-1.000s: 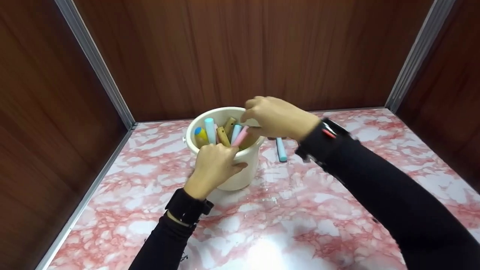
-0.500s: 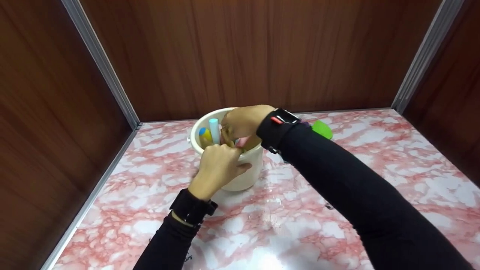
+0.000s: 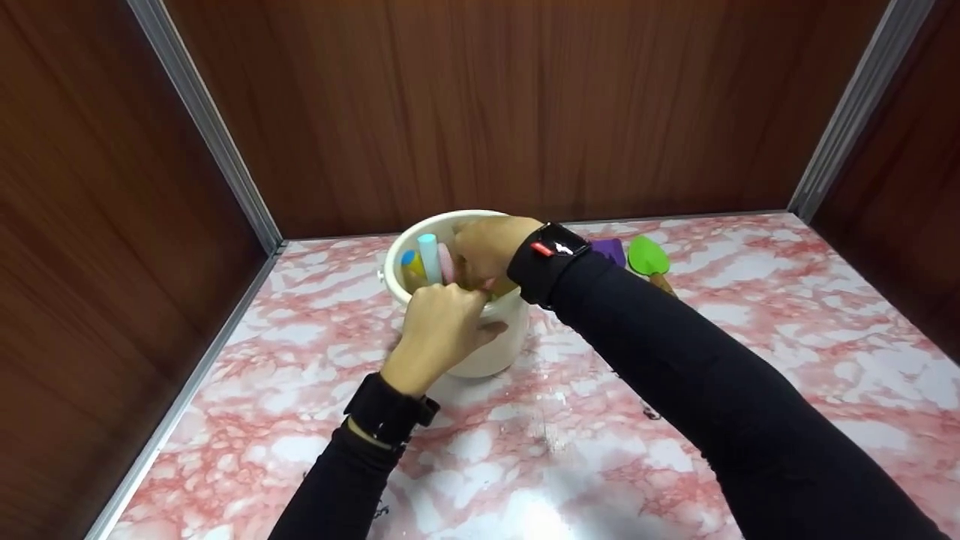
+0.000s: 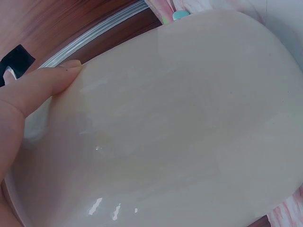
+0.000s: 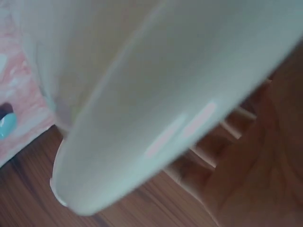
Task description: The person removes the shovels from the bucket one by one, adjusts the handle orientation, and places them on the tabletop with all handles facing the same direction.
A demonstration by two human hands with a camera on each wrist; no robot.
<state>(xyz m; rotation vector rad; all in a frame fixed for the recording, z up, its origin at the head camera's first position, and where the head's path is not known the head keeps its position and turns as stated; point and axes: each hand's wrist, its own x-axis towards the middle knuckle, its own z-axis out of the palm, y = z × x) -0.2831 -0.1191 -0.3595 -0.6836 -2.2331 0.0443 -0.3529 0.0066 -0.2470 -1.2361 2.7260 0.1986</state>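
A white bucket (image 3: 491, 352) stands on the table, and its wall (image 4: 180, 118) fills most of the left wrist view. My left hand (image 3: 439, 326) grips its near rim, thumb against the outer wall. My right hand (image 3: 491, 244) reaches over the right side into the bucket; the rim (image 5: 175, 127) hides its fingertips in the right wrist view, so what they hold cannot be seen. Inside, to the left of this hand, stand a light-blue handle (image 3: 428, 259), a yellow handle with a blue end (image 3: 412, 264) and a pink handle (image 3: 447, 262).
Right of the bucket lie a green spade-shaped head (image 3: 648, 256) with a wooden handle and a purple piece (image 3: 609, 250), partly behind my right arm. Brown wood-grain panels (image 3: 480, 112) enclose the back and sides of the pink marbled table (image 3: 315, 360).
My right hand has moved left and down into the bucket, covering the wooden handles. The green and purple pieces have come into view beyond the arm. My left hand keeps its grip.
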